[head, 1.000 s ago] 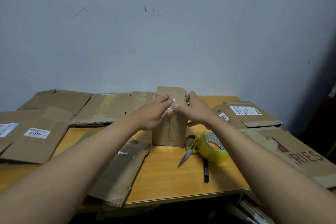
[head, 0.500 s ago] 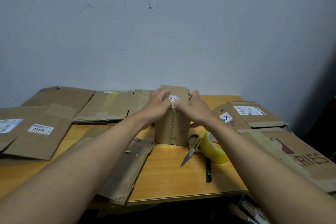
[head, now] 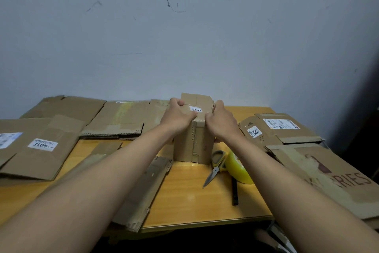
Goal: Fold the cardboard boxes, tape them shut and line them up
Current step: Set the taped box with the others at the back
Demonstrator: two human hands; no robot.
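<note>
Since the earlier frame both hands have slid apart along the top of the small upright brown cardboard box (head: 192, 142), uncovering its white label. The left hand (head: 178, 116) curls its fingers over the top's left edge; the right hand (head: 220, 121) grips the right edge. The box stands mid-table on the wooden table (head: 184, 195), just left of the yellow-handled scissors (head: 215, 167) and yellow tape roll (head: 238, 169).

Soft, dim, even light. The right edge falls into dark shadow. Wide-angle distortion stretches the forearms; focus is slightly soft.
</note>
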